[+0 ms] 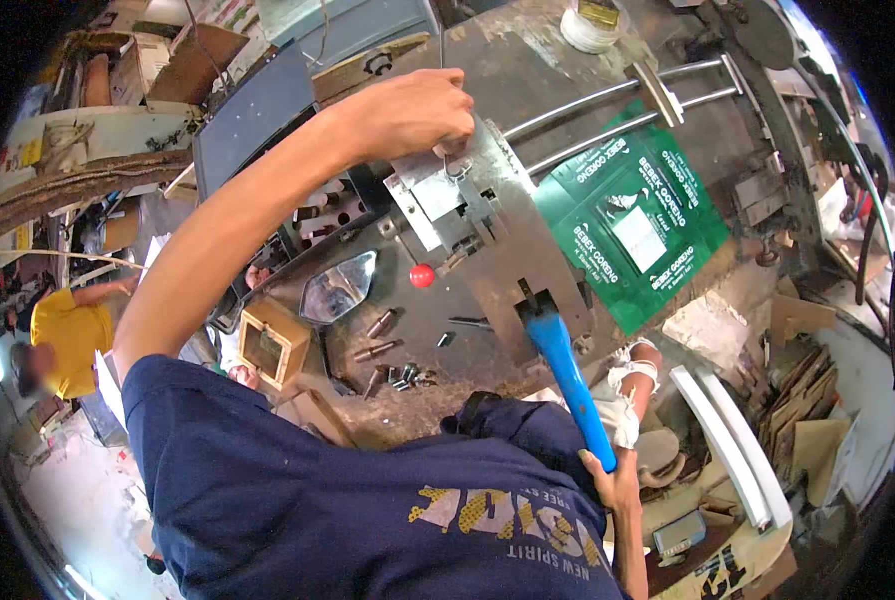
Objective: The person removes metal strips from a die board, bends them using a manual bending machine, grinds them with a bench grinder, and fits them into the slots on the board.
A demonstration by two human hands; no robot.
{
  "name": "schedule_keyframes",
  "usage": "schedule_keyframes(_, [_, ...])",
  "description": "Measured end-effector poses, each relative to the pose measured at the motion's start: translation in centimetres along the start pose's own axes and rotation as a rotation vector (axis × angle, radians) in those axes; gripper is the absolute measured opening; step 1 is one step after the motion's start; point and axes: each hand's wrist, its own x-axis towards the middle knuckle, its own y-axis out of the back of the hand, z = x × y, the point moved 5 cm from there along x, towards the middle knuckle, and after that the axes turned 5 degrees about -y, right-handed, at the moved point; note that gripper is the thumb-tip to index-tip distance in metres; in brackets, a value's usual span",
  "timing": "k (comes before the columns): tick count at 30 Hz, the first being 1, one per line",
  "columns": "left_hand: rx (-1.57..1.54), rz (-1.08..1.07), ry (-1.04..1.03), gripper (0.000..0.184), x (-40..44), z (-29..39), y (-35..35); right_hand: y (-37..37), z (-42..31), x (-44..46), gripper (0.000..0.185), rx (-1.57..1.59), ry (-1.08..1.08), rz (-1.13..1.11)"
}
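Note:
My left hand (422,112) is closed at the top of a metal press-like machine (467,200). Its curled fingers hide whatever they may hold, and a thin rod rises just behind them. My right hand (615,485) grips the lower end of a long blue lever handle (575,390), whose upper end meets a dark metal bar. A red ball knob (422,275) sticks out at the machine's left side. Under the two chrome rails (587,145) to the right lies a green printed sheet (632,220) with white lettering.
Metal pins (375,350) and small cylinders (407,378) lie on the worktop beside a shiny pointed plate (338,287) and a wooden box (272,340). A white roll (589,28) stands at the back. Stacked cardboard (802,420) sits at right; a person in yellow (65,335) is far left.

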Motion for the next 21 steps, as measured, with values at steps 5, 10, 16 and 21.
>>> schedule_keyframes(5, [0.001, -0.026, 0.019, 0.015, -0.8, 0.1, -0.2, -1.1, 2.3, 0.6, 0.074, 0.06, -0.013, 0.031])
schedule_keyframes(10, [-0.186, 0.295, 0.079, 0.019, -3.3, 1.0, 0.5, -1.2, 3.3, 0.5, 0.074, -0.013, -0.061, -0.047])
schedule_keyframes(16, [-0.371, 0.279, 0.322, 0.041, -5.1, 1.5, -0.7, -0.4, 1.4, -0.3, 0.072, 0.066, -0.018, 0.066])
schedule_keyframes(21, [-0.363, 0.417, 0.326, 0.04, -6.0, 2.4, -0.9, -0.8, 1.6, 0.0, 0.07, 0.028, -0.028, 0.07])
